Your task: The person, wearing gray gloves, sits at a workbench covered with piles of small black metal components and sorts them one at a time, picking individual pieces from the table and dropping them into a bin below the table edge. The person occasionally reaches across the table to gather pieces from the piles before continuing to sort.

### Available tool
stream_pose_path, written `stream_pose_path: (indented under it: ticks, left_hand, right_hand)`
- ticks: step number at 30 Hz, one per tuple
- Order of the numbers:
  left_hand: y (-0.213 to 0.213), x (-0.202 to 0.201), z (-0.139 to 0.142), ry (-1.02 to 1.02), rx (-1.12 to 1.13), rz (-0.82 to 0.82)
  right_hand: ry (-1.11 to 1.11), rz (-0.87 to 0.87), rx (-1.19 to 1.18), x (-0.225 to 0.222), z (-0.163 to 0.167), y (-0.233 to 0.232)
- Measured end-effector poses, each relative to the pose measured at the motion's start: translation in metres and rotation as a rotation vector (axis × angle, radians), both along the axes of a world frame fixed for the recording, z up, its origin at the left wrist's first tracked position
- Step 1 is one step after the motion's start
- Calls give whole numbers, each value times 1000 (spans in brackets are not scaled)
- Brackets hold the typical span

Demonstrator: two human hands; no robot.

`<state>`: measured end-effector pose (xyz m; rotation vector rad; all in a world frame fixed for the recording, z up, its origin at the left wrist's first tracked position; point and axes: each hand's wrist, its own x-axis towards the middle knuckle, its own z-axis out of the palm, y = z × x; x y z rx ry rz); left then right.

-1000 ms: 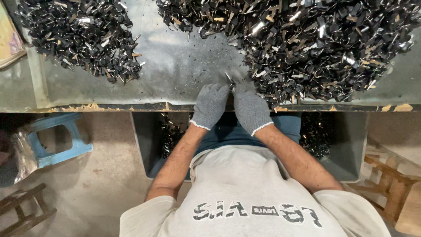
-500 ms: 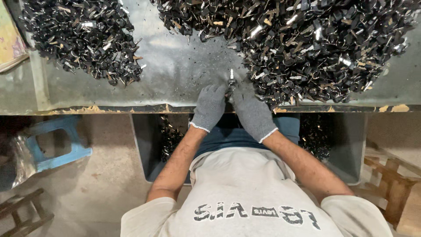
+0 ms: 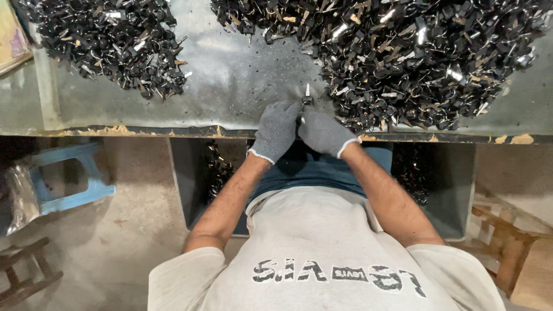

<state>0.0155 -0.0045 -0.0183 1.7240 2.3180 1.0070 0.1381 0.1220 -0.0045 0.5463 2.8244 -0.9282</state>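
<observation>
My left hand [image 3: 276,129] and my right hand [image 3: 325,132], both in grey knit gloves, meet at the near edge of a metal table [image 3: 230,75]. Between their fingertips they pinch a small black-and-silver metal piece [image 3: 307,97], its thin silver tip pointing away from me. It sits right at the near edge of a large heap of similar black and shiny parts [image 3: 415,57] that spreads to the right. A smaller heap of the same parts [image 3: 115,40] lies at the far left of the table.
Under the table, around my knees, stands a grey metal bin [image 3: 184,173] with black parts in it. On the floor are a blue plastic stool [image 3: 69,178] to the left, a wooden frame [image 3: 23,276] at the lower left and a wooden stool [image 3: 512,247] to the right.
My hands have drawn closer together and the small piece has come up between the fingertips, now standing with its silver tip out. The heaps have not moved.
</observation>
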Motion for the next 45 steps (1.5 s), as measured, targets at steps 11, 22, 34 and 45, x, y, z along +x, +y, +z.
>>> stream_pose_path:
  ticks: [11,22,34,45]
  left_hand:
    - [-12,3,15,78,-86,77]
    - [-6,-1,8,-176,-53,45]
    - [-11,0,10,-77,15,75]
    - [-21,-40,28,-199,-272,144]
  right_hand:
    - [39,-140,134,18,20,-22]
    - [153,-62,333,11,19,-27]
    - [170,-102,241,12,1,-2]
    - [26,-48,156,6,47,-16]
